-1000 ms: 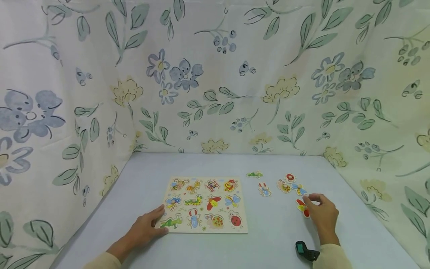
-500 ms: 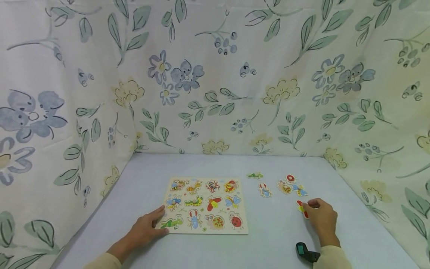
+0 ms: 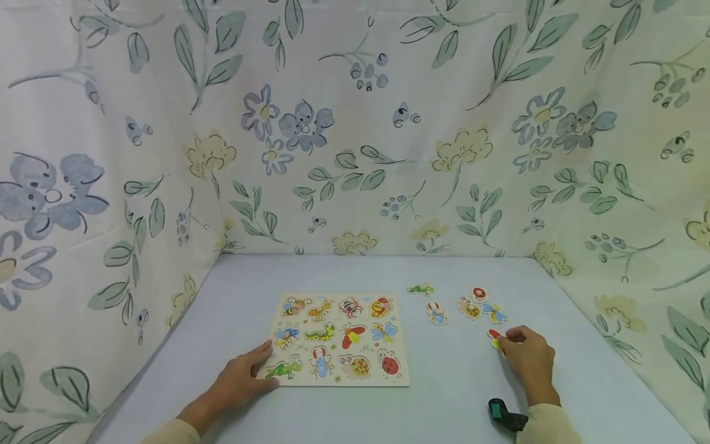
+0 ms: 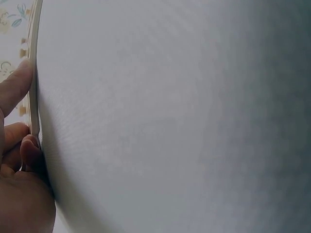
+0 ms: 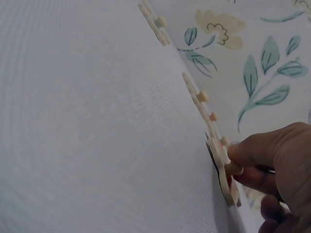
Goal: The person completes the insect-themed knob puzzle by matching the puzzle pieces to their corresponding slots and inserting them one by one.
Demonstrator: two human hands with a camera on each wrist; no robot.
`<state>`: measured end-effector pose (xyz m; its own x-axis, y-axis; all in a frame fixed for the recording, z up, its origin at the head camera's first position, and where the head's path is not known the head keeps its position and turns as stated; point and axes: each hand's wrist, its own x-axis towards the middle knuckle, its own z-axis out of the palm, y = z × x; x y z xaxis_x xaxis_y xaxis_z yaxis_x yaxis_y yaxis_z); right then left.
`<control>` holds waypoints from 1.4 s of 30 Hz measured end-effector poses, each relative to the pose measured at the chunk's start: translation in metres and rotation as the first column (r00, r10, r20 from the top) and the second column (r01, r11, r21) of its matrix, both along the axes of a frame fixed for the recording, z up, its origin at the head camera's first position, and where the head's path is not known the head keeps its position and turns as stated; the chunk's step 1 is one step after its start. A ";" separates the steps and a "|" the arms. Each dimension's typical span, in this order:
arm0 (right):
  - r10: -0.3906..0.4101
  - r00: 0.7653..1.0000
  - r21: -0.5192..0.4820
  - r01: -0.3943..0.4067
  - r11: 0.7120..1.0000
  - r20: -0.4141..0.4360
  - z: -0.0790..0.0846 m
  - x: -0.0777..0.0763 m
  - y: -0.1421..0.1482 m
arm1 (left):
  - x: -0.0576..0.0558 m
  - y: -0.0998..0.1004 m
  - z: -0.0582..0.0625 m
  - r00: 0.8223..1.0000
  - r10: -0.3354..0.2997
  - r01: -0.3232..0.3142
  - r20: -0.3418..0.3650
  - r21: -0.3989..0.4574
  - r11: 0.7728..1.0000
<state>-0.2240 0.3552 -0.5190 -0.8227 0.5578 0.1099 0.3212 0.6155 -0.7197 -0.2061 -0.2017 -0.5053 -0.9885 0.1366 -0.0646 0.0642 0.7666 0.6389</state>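
My left hand (image 3: 238, 376) grips the near left corner of a wooden insect puzzle board (image 3: 400, 377), its thumb along the front edge and fingers at the left side. In the left wrist view, several pegs (image 4: 22, 110) stand up from the board. Off to the right, my right hand (image 3: 531, 361) pinches the knob (image 5: 234, 168) of a red and yellow winged insect puzzle piece (image 3: 494, 337) between thumb and forefinger. Most of that piece is hidden under the fingers. Seen from the right wrist, it stands close over the tabletop with a dark shadow along its edge.
Beyond the right hand lie loose pieces: a blue-winged insect (image 3: 493, 313), a snail (image 3: 469, 308), a ladybug (image 3: 479, 294), a stag beetle (image 3: 437, 312) and a green grasshopper (image 3: 421, 288). A black wrist device (image 3: 506, 416) sits by the right sleeve. Floral cloth (image 3: 355, 185) walls the table.
My right hand has shifted slightly left and closed its fingers on the red and yellow piece, which has moved a little left and is more covered. The left hand and board stay put.
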 end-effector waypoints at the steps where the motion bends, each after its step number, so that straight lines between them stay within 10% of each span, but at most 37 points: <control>1: -0.001 1.000 -0.004 0.001 1.000 -0.004 0.000 0.000 -0.001 | 0.000 0.000 -0.001 1.000 -0.001 0.001 0.001 0.003 1.000; 26: 0.211 0.973 0.051 -0.207 0.977 -0.091 -0.003 -0.002 -0.007 | 0.003 -0.003 -0.007 1.000 -0.006 0.007 -0.026 0.026 1.000; 42: 0.158 0.982 0.100 -0.148 0.984 -0.104 -0.004 0.003 -0.003 | 0.003 0.001 -0.003 0.999 -0.020 0.020 -0.033 -0.001 1.000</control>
